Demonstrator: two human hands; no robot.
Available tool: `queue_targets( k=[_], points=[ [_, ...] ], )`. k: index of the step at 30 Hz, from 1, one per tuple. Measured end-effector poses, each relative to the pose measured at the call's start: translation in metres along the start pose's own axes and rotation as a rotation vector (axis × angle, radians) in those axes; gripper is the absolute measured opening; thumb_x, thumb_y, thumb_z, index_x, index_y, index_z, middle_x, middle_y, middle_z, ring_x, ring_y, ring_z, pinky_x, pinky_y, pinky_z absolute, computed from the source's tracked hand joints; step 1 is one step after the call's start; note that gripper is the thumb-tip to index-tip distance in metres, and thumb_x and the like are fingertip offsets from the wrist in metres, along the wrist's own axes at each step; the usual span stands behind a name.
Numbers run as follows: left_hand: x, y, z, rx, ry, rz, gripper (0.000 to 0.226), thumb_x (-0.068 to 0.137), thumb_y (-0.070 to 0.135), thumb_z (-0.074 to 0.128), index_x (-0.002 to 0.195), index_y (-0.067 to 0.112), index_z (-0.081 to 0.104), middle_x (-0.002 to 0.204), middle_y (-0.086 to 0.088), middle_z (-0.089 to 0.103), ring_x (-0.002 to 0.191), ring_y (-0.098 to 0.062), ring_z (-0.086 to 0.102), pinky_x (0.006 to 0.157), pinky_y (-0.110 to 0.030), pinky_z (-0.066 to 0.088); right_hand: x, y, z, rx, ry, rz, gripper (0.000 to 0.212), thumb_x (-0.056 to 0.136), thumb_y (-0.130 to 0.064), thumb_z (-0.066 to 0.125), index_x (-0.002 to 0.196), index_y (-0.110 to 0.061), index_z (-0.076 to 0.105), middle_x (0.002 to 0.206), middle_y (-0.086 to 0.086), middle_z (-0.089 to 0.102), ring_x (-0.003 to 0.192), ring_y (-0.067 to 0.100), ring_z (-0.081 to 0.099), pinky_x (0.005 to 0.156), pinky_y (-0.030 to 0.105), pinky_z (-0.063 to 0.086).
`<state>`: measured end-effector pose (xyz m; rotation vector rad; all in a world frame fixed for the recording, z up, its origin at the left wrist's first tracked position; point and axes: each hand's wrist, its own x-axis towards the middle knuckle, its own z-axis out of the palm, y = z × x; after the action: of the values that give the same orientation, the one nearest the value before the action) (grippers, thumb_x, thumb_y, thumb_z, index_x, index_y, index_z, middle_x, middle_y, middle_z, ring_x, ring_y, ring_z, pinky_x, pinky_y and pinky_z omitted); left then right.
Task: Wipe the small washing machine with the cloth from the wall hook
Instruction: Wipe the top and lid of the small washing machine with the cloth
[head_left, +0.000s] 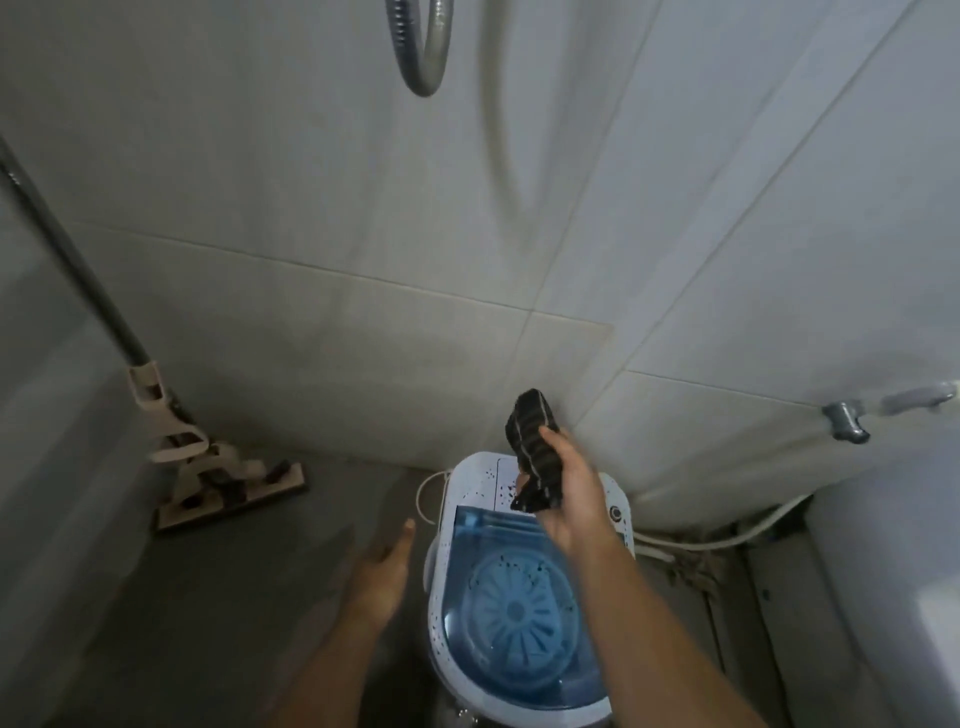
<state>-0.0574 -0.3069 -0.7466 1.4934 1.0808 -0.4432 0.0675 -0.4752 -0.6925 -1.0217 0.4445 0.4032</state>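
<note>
- Small washing machine (524, 597): sits on the floor at about 5 o'clock in the view, backed into the corner where the two tiled walls meet. White body flecked with dark specks, translucent blue lid (498, 530) over a ribbed blue pulsator. A round knob (616, 513) sits on the control panel at the machine's 2 o'clock.
- Cloth (535, 452): dark, with pale stripes, bunched lengthwise. It hangs above the machine's rear panel, off the hook and in hand; whether its lower end touches the panel I cannot tell.
- Right hand (569, 493): fingers curled closed around the cloth's middle, thumb across the front, both ends spilling out. Likely gripped mid-length so a wad can be pressed flat for wiping.
- Left hand (384, 566): fingers spread loosely, holding nothing, hovering at the machine's 9 o'clock, just beside the rim. Looks poised to steady the light tub.
- Judgement: wiping not yet begun; specks remain across the top.
- White cord (427, 493): loops off the machine's 10 o'clock side.
- Flat mop (228, 493): at 9 o'clock, head on the floor, handle leaning up to 10 o'clock, well clear.
- Shower hose (421, 47): loop at 12 o'clock on the wall.
- Tap (847, 421): at 3 o'clock; white pipework (727, 540) below runs behind the machine.
</note>
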Motion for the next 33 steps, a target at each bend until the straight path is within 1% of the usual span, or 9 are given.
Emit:
queue_targets(
  k=[3,6,9,11,17,22,28,30,33],
  points=[
    [0.003,-0.007,0.003,-0.011,-0.015,0.043,0.04,0.095,0.042,0.055,0.116,0.011,0.07,0.107,-0.013,0.069,0.097,-0.027,0.061,0.088,-0.031,0.043,0.016,0.008,0.001,-0.711,0.059,-0.33,0.037,0.097,-0.026,0.069,0.134,-0.027,0.066,0.109,0.0,0.074,0.087,0.016,0.073,0.074,0.032,0.061],
    [0.011,-0.02,0.008,-0.036,-0.065,0.1,0.022,0.09,0.034,0.063,0.087,0.017,0.078,0.087,-0.006,0.077,0.087,-0.028,0.071,0.087,-0.042,0.056,0.027,0.023,-0.008,-1.284,-0.098,-0.537,0.047,0.098,-0.036,0.065,0.144,-0.028,0.056,0.114,0.0,0.053,0.099,0.015,0.06,0.094,0.026,0.049],
    [0.019,-0.026,0.013,-0.057,-0.086,0.121,0.02,0.088,0.034,0.065,0.073,0.023,0.074,0.079,-0.007,0.075,0.079,-0.028,0.07,0.085,-0.046,0.058,0.033,0.038,-0.018,-1.747,-0.202,-0.661,0.052,0.1,-0.044,0.057,0.149,-0.03,0.048,0.125,0.006,0.045,0.101,0.026,0.061,0.09,0.039,0.056],
    [0.021,-0.026,0.014,-0.074,-0.086,0.133,0.019,0.087,0.032,0.065,0.072,0.024,0.074,0.077,-0.005,0.075,0.077,-0.026,0.069,0.084,-0.047,0.058,0.031,0.045,-0.017,-1.914,-0.171,-0.692,0.053,0.102,-0.047,0.052,0.151,-0.029,0.045,0.133,0.008,0.041,0.102,0.031,0.061,0.08,0.046,0.06],
    [0.028,-0.032,0.016,-0.092,-0.103,0.139,0.022,0.086,0.026,0.067,0.067,0.033,0.076,0.079,0.003,0.078,0.08,-0.025,0.073,0.083,-0.045,0.06,0.022,0.061,-0.008,-2.058,-0.047,-0.699,0.056,0.106,-0.046,0.043,0.154,-0.019,0.038,0.14,0.015,0.04,0.114,0.033,0.054,0.08,0.05,0.06],
    [0.03,-0.033,0.017,-0.13,-0.113,0.14,0.011,0.087,0.019,0.068,0.087,0.022,0.078,0.082,-0.001,0.077,0.08,-0.024,0.073,0.085,-0.046,0.059,0.019,0.067,-0.014,-2.067,-0.053,-0.78,0.05,0.103,-0.04,0.051,0.147,-0.015,0.049,0.139,0.013,0.046,0.109,0.033,0.058,0.067,0.049,0.062],
    [0.03,-0.032,0.018,-0.168,-0.11,0.133,0.011,0.087,0.018,0.067,0.089,0.02,0.078,0.081,-0.002,0.077,0.077,-0.022,0.072,0.082,-0.041,0.06,0.002,0.08,-0.03,-2.076,-0.152,-0.875,0.043,0.101,-0.041,0.054,0.139,-0.021,0.058,0.134,0.005,0.056,0.098,0.029,0.061,0.058,0.044,0.06],
    [0.029,-0.032,0.018,-0.178,-0.109,0.124,0.01,0.086,0.02,0.068,0.087,0.02,0.078,0.081,-0.003,0.076,0.076,-0.022,0.071,0.08,-0.04,0.06,0.003,0.074,-0.028,-2.125,-0.168,-0.9,0.043,0.101,-0.041,0.053,0.141,-0.022,0.056,0.139,0.004,0.051,0.107,0.028,0.055,0.058,0.043,0.061],
    [0.034,-0.034,0.02,-0.182,-0.1,0.124,0.009,0.081,0.026,0.07,0.083,0.023,0.079,0.077,-0.001,0.077,0.074,-0.021,0.071,0.083,-0.043,0.06,0.008,0.067,-0.025,-2.205,-0.212,-0.941,0.047,0.101,-0.036,0.055,0.144,-0.018,0.052,0.16,0.01,0.034,0.135,0.033,0.042,0.066,0.043,0.062]
  ],
)
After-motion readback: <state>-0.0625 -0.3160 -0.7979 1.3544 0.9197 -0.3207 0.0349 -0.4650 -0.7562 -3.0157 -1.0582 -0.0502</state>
